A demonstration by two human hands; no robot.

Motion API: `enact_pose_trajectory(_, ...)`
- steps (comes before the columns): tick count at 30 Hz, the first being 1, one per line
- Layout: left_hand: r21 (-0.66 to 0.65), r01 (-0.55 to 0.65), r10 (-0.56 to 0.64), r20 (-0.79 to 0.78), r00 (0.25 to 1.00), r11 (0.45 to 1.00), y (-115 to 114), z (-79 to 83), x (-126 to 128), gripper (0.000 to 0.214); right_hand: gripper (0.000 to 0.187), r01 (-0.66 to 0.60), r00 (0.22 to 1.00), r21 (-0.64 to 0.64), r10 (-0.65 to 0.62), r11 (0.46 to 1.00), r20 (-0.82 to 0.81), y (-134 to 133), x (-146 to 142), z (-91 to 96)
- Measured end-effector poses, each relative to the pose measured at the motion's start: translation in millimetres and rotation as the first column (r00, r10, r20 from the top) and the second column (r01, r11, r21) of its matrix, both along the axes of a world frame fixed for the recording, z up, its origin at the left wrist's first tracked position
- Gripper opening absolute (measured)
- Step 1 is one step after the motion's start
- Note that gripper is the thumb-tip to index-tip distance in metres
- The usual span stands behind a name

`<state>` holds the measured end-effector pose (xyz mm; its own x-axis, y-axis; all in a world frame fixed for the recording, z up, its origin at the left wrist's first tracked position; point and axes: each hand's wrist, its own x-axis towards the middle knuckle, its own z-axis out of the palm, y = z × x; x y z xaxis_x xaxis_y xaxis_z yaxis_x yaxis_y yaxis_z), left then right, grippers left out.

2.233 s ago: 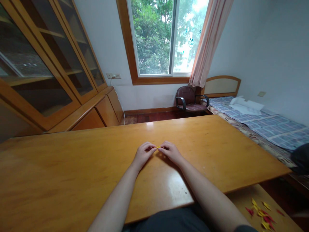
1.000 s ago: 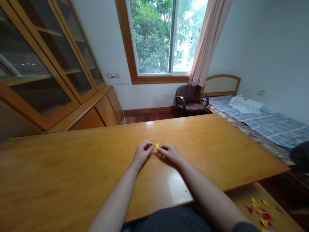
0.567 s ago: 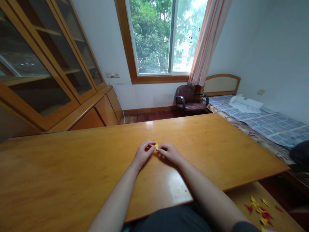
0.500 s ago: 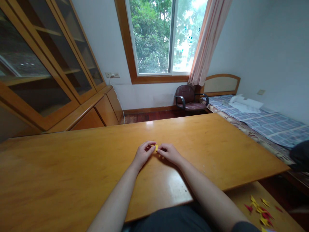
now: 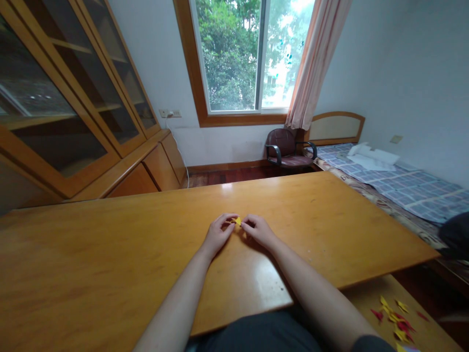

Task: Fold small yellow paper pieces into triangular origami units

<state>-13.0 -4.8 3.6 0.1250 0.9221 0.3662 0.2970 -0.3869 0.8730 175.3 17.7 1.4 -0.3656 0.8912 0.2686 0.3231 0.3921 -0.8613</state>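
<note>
A tiny folded piece of yellow paper point(image 5: 238, 221) sits between my two hands, just above the wooden table point(image 5: 110, 244). My left hand point(image 5: 218, 231) pinches it from the left with curled fingers. My right hand point(image 5: 257, 229) pinches it from the right, fingers bent over it. Both hands rest near the middle of the table. Most of the paper is hidden by my fingertips.
Several small red and yellow folded paper pieces point(image 5: 396, 318) lie on a lower wooden surface at the bottom right. A glass-door cabinet point(image 5: 66, 107) stands to the left. Beyond the table are a dark armchair point(image 5: 287, 149), a window and a bed point(image 5: 403, 188) on the right.
My hands stay in the same spot. The yellow paper has turned slightly between my fingertips, from flat and barely visible to showing a small pointed tip.
</note>
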Motion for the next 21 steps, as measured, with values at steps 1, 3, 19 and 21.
enact_pose_trajectory(1,0.015,0.015,-0.015,-0.021,1.0,1.0,-0.7,1.0,0.6,0.023,0.015,-0.001,1.0,-0.025,0.0,1.0,-0.022,0.4,0.3,-0.7)
enact_pose_trajectory(3,0.041,0.03,-0.028,-0.057,0.998,0.999,-1.3,2.1,1.3,0.022,0.016,-0.013,0.999,-0.058,0.01,0.998,-0.046,0.5,0.7,-1.3)
enact_pose_trajectory(19,-0.033,-0.067,0.067,0.01,0.998,0.997,3.8,-5.5,-2.6,0.02,0.019,-0.065,0.996,-0.06,0.061,0.996,-0.066,-4.3,0.6,5.8)
enact_pose_trajectory(21,-0.052,-0.061,0.063,0.035,0.997,0.997,5.1,-6.9,-3.0,0.02,0.014,-0.046,0.997,-0.02,0.045,0.999,-0.063,-4.5,0.7,5.8)
